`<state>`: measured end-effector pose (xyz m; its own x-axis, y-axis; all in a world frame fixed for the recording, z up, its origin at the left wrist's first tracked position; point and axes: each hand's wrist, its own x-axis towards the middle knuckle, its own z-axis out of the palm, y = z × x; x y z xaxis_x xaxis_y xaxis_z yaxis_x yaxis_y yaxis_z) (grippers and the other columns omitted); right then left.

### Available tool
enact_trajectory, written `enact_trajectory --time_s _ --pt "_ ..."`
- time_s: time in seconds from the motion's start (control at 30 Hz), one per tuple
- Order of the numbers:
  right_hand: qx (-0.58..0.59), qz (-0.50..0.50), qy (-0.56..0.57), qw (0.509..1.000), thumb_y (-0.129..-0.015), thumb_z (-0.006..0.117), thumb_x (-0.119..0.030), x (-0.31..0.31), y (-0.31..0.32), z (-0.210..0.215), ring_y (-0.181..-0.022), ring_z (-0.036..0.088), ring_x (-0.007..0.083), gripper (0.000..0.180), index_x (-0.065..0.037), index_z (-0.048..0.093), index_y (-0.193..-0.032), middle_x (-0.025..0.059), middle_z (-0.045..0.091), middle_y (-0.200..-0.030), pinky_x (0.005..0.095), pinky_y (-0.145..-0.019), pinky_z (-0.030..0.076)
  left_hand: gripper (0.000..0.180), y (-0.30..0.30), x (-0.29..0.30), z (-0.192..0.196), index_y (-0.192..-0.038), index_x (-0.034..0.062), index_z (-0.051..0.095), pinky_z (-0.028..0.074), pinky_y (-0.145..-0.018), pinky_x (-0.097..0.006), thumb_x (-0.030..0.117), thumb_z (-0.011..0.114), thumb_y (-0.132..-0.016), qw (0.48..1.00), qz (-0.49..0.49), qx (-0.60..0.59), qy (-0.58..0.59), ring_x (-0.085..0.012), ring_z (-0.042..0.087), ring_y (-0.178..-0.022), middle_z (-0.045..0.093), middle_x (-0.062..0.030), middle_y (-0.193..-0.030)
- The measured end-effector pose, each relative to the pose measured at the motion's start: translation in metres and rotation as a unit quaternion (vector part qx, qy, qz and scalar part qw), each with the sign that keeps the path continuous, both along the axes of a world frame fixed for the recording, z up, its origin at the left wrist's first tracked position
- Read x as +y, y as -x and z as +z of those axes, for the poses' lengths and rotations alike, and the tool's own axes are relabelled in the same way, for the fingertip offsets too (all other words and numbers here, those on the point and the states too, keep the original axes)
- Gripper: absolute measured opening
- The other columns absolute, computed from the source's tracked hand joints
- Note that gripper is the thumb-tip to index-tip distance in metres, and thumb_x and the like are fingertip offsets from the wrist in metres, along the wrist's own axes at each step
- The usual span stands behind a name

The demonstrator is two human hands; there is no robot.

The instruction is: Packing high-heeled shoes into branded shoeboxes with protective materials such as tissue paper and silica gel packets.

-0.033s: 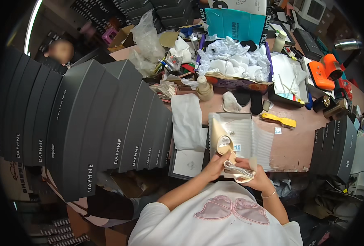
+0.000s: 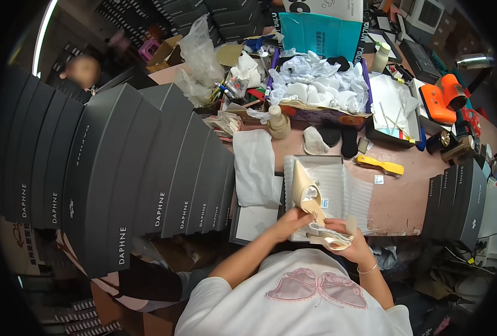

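Note:
A beige pointed-toe shoe (image 2: 301, 183) is held in both my hands, its toe pointing away from me. White stuffing shows in its opening. My left hand (image 2: 294, 222) is closed on the left side of the shoe's middle. Around the rear part, my right hand (image 2: 349, 242) is closed, beside a sparkly strap and pale wrapping; the fingers partly hide how these join. Below and beyond the shoe lies an open shoe box (image 2: 325, 158), with a ribbed white foam sheet (image 2: 363, 193) spread over its right side.
Tall stacks of dark grey shoe boxes (image 2: 111, 168) crowd the left; a smaller stack (image 2: 455, 193) stands right. Beyond the open box are a yellow-handled brush (image 2: 381, 164), a beige bottle (image 2: 278, 123) and a bin of crumpled paper (image 2: 321, 115). White paper (image 2: 254, 165) lies left.
The shoe has turned slightly, its toe shifting a little to the right. Both my hands keep their hold.

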<state>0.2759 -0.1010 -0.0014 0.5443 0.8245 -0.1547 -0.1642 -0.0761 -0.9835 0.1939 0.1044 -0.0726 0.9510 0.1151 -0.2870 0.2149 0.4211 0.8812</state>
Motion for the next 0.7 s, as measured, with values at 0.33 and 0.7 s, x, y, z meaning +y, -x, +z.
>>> enact_trajectory --time_s 0.33,0.7 --pt "0.090 -0.103 0.045 0.990 -0.071 0.077 -0.009 -0.040 0.024 0.005 -0.114 0.055 0.0235 0.050 0.002 0.060 -0.116 0.0145 0.057 -0.125 0.0351 -0.098 0.041 0.040 -0.147 0.280 -0.070 -0.114 -0.0001 0.055 0.050 -0.073 -0.040 0.032 0.053 -0.090 0.705 0.000 0.249 -0.664 -0.0331 0.063 -0.085 0.061 -0.0205 -0.108" --pt "0.383 -0.029 -0.223 0.896 -0.079 0.065 -0.055 0.002 -0.019 0.007 -0.119 0.050 0.0400 0.072 0.000 0.051 -0.124 0.0218 0.052 -0.127 0.0549 -0.102 0.038 0.008 -0.008 0.104 0.033 -0.078 -0.0002 0.057 0.048 -0.074 -0.039 0.003 0.064 -0.079 0.713 0.205 -0.112 -0.661 -0.0344 0.058 -0.087 0.057 -0.0187 -0.100"
